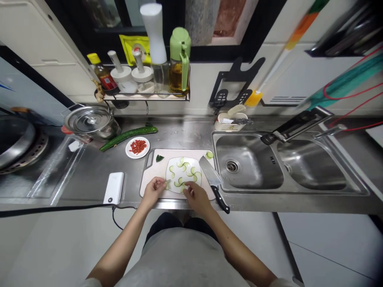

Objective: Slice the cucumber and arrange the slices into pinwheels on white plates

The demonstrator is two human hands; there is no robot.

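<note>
We see the squarish white plate [182,172] lying flat on the cutting board [155,171], just in front of us, its near edge toward our body. The board's long axis runs left to right along the bench [131,189], with the handle slot at its left end. On the plate, thin curved cucumber slices [193,173] are set in S-like pairs; the nearest pair runs mostly left to right, while the group at the left edge curves away from us.

Our left hand [154,189] reaches in over the board's near side, palm turned inward, thumb and fingertips pinched on a thin slice [168,184] at the plate's left edge. Our right hand [196,195] comes over the near right corner, knuckles up and fingers bent, thumb and forefinger close together by the nearest pair; we cannot tell whether anything is between them.

Right of the plate, the knife [214,177] lies diagonally, blade pointing away and left, handle toward us. Beyond the board, a whole cucumber [128,136] slants, its right end farther from us.
</note>
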